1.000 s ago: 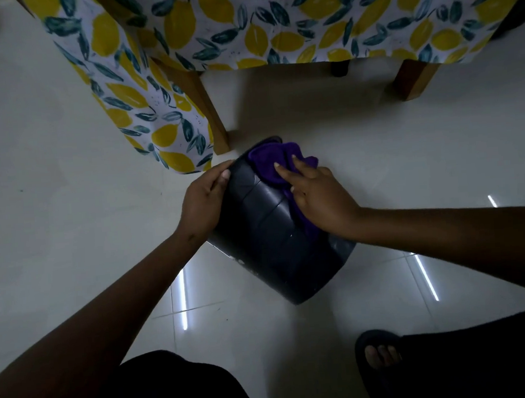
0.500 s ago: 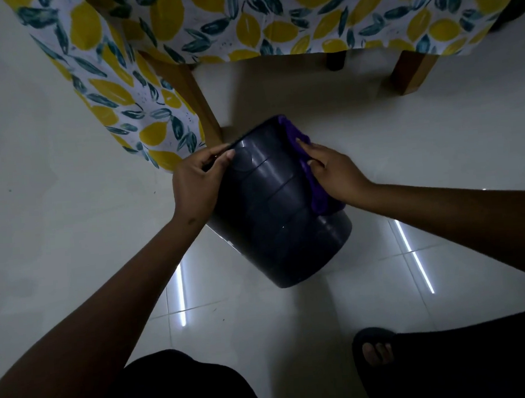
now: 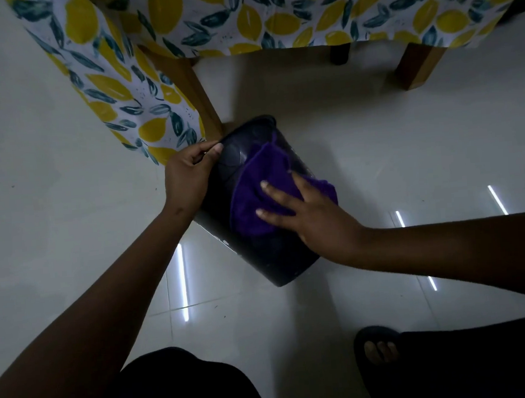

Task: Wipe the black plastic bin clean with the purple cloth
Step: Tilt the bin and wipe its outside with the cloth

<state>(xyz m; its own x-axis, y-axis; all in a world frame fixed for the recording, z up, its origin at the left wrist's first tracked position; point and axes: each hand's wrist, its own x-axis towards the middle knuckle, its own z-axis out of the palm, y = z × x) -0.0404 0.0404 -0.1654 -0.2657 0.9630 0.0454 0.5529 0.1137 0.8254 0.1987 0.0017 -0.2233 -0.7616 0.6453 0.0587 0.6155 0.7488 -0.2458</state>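
Note:
The black plastic bin (image 3: 278, 263) lies tilted on the white tiled floor, one end toward me and the other toward the table leg. A purple cloth (image 3: 255, 196) is spread over its upper side. My right hand (image 3: 312, 214) lies flat on the cloth with fingers straight and spread, pressing it against the bin wall. My left hand (image 3: 188, 176) grips the bin's far left edge, fingers curled over it and thumb on the outer wall.
A table draped in a lemon-print cloth (image 3: 129, 93) stands just behind the bin, with a wooden leg (image 3: 192, 95) close to the bin's far end and another leg (image 3: 416, 66) at the right. My sandalled foot (image 3: 380, 346) is at the lower right.
My right hand has slid from the bin's right side onto its top, toward me, dragging the cloth so it now covers the upper wall. The bin has rolled slightly under my left hand.

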